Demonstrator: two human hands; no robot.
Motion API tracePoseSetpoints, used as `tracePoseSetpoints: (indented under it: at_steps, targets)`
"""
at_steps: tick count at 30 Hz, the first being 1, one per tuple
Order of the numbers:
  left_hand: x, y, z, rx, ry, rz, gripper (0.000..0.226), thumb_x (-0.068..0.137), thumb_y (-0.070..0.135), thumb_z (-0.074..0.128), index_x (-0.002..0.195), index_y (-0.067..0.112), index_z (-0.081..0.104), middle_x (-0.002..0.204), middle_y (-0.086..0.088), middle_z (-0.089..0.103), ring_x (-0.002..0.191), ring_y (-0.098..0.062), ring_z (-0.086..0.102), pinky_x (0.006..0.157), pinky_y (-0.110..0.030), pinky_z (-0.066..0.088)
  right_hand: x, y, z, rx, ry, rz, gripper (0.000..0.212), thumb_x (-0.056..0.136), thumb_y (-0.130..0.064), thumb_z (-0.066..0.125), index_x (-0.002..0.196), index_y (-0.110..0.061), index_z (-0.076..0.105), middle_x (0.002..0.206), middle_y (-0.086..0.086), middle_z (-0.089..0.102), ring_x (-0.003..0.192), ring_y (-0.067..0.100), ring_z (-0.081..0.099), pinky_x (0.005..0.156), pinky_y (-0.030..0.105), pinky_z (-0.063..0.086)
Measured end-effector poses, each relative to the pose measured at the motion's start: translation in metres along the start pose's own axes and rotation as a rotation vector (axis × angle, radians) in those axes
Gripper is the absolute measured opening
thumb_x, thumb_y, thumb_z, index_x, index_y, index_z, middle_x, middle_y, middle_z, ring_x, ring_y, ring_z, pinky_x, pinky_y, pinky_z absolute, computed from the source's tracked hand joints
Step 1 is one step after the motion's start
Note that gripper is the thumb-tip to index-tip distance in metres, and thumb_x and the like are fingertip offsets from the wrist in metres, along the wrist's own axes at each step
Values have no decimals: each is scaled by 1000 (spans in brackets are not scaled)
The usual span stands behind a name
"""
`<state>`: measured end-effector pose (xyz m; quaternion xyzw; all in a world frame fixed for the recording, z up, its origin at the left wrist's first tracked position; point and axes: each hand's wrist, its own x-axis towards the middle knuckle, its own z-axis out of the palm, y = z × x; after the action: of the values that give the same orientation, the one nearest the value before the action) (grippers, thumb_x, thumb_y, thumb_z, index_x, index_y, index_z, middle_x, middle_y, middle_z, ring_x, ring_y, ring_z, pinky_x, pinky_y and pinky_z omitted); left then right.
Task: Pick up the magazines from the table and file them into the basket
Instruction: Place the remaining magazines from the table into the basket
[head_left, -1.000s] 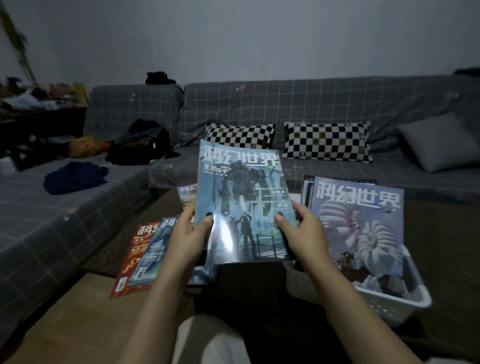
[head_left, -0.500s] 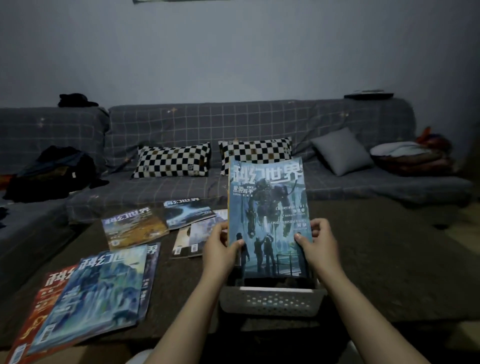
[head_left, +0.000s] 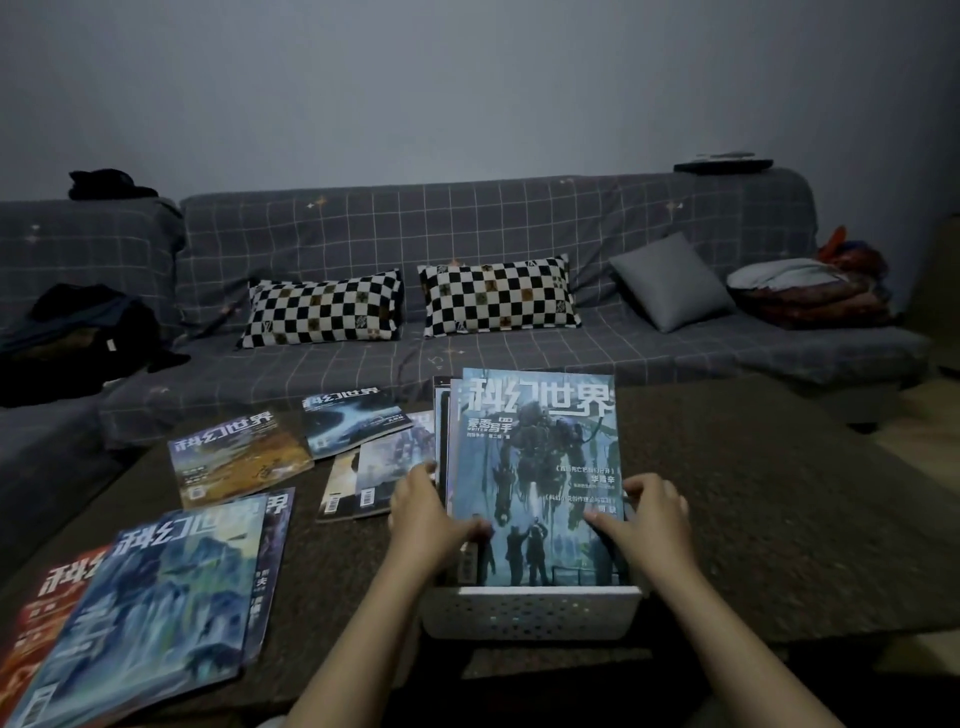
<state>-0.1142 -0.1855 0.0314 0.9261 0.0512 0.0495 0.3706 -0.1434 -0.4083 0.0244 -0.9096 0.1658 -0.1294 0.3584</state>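
A blue robot-cover magazine (head_left: 535, 467) stands upright in the white perforated basket (head_left: 530, 613), in front of a few other upright magazines (head_left: 441, 431). My left hand (head_left: 428, 514) grips its left edge and my right hand (head_left: 649, 514) grips its right edge, thumbs on the cover. Several magazines lie flat on the dark table (head_left: 779, 493): a blue landscape one (head_left: 156, 618) over a red one (head_left: 31, 629) at the near left, a yellow-brown one (head_left: 234, 457), a dark blue one (head_left: 353, 421), and two overlapping ones (head_left: 363, 483) just left of the basket.
A grey checked sofa (head_left: 467, 239) runs behind the table and along the left, with two checkerboard pillows (head_left: 322, 309), a grey cushion (head_left: 670, 280), a bundle of bedding (head_left: 810, 291) at the right and dark clothes (head_left: 78, 332) at the left.
Both hands carried the blue robot magazine from the left over to the basket and lowered it; its bottom edge now sits inside, behind the front wall.
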Motion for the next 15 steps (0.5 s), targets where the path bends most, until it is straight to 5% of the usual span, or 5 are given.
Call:
tracePoseSetpoints:
  at_steps: [3, 6, 10, 15]
  targets:
    - [18, 9, 3, -164, -64, 56, 92, 82, 56, 60, 151, 15, 16, 155, -7, 26, 142, -26, 28, 114, -47, 31, 12, -17, -3, 294, -149, 5, 62, 87, -31, 63, 139, -14, 34, 129, -3, 47, 120, 23, 49, 88, 31, 42]
    - [39, 8, 6, -219, -58, 48, 103, 70, 82, 42, 147, 15, 27, 149, -6, 40, 134, -26, 41, 107, -48, 40, 30, -26, -1, 352, -250, 19, 48, 93, -39, 49, 136, -21, 36, 127, 1, 55, 110, 21, 57, 86, 33, 46]
    - [54, 5, 4, -274, -87, 33, 102, 62, 89, 45, 137, 20, 44, 134, -3, 56, 119, -24, 56, 99, -47, 48, 43, -30, 3, 479, -272, 42, 44, 93, -36, 50, 133, -21, 38, 116, -1, 58, 91, 14, 57, 61, 23, 43]
    - [51, 12, 2, -515, -126, 3, 56, 82, 54, 61, 124, 18, 54, 117, -2, 64, 105, -21, 63, 94, -41, 51, 50, -34, 8, 597, -266, 49, 49, 91, -31, 56, 135, -23, 36, 108, -5, 56, 93, 17, 59, 72, 32, 49]
